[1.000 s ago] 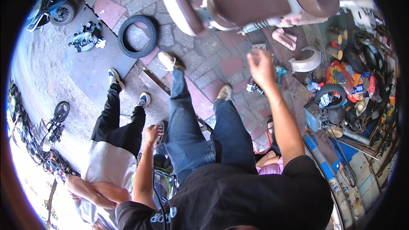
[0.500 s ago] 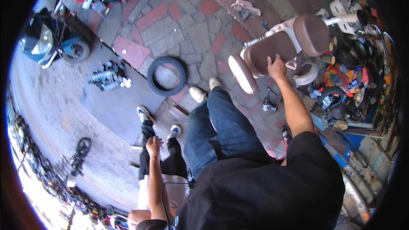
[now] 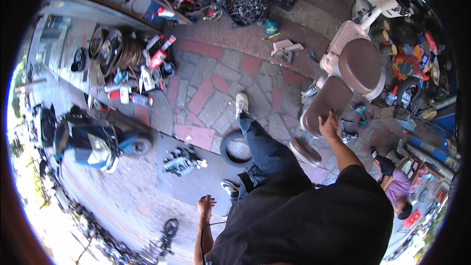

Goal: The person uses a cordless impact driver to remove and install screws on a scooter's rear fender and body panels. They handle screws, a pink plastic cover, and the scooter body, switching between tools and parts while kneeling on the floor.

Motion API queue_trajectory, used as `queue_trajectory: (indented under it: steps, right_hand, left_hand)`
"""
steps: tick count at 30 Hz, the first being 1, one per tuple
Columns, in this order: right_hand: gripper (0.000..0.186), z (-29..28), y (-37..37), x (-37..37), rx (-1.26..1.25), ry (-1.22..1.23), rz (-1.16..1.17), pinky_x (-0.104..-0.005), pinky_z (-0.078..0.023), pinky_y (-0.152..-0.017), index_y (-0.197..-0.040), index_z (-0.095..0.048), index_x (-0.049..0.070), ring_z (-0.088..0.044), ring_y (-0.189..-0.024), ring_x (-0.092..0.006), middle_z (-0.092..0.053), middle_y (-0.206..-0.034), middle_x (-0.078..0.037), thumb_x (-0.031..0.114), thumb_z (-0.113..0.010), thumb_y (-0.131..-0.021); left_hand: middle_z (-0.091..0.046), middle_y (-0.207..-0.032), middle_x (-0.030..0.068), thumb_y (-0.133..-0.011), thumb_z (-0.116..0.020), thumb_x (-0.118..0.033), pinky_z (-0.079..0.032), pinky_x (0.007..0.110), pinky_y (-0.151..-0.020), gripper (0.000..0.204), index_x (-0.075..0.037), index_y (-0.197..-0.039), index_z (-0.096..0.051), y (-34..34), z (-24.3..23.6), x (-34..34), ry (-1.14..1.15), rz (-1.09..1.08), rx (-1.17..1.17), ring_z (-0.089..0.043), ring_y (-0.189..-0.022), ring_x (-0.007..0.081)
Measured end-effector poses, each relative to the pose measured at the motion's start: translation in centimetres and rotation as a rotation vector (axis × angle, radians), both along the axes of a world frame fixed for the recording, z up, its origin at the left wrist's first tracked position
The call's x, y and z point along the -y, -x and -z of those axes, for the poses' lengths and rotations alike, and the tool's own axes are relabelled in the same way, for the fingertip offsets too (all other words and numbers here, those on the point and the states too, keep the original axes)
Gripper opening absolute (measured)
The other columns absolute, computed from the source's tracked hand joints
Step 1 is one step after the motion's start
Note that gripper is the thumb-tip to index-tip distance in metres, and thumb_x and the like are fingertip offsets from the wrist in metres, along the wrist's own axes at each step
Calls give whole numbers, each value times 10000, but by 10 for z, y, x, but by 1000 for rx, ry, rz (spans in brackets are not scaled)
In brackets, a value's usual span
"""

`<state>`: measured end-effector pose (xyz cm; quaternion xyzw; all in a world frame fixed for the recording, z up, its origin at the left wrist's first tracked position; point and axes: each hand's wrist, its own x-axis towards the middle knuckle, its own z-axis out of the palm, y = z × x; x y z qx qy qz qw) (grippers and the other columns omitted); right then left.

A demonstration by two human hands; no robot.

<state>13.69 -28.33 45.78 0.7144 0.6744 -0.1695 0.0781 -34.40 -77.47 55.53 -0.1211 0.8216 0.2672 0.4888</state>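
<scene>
My right hand point(image 3: 329, 125) lies on the edge of the long brown seat point(image 3: 327, 106) of a cream scooter point(image 3: 338, 44), thumb and fingers apart. A rounded brown pad point(image 3: 362, 66) sits just ahead of that seat, and a smaller brown piece point(image 3: 305, 151) is behind it. My left hand point(image 3: 206, 206) hangs low on the left, fingers loosely extended, with nothing visible in it. The nearest thing ahead of it is a dark engine-like part point(image 3: 182, 161) on a grey sheet point(image 3: 169, 186).
A black tyre point(image 3: 237, 148) lies beside my leg. To the left are a dark blue scooter point(image 3: 95, 142) and bottles point(image 3: 147, 76). A basin of metal parts point(image 3: 245, 5) stands ahead. A person in a purple shirt point(image 3: 400, 184) is at the right; clutter lines that side.
My view has swung left and forward, bringing the basin and bottles further in. One leg has stepped ahead. My right hand stays on the seat; the person beside my left arm is mostly out of view.
</scene>
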Motion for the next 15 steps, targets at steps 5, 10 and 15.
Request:
queue_trajectory:
  steps: [5, 10, 15]
  right_hand:
    - [619, 14, 5, -18, 95, 136, 141, -488, -460, -1025, -1347, -467, 0, -538, -1235, -434, -544, -1351, -254, 367, -674, -894]
    - [388, 42, 43, -69, 272, 468, -389, -464, -536, -912, -1075, -686, 28, -659, -1061, -365, -676, -1073, -198, 367, -628, -895]
    - [382, 11, 130, -115, -765, 413, 579, -392, -585, -670, -1027, -723, 30, -727, -742, -289, -738, -876, -163, 388, -654, -915]
  left_hand:
    - [-708, -834, 139, -985, -612, -252, -509, 296, -497, 275, 16, -1047, -621, 138, 10, -117, 38, 217, 47, -692, -619, 208]
    - [-721, -872, 133, -960, -589, -266, -538, 305, -557, 283, 7, -1020, -636, 273, 1, -302, -144, 392, -87, -717, -678, 230]
    - [-717, -779, 95, -976, -564, -277, -508, 279, -548, 295, -17, -897, -677, 329, -30, -508, -310, 654, -249, -687, -639, 175]
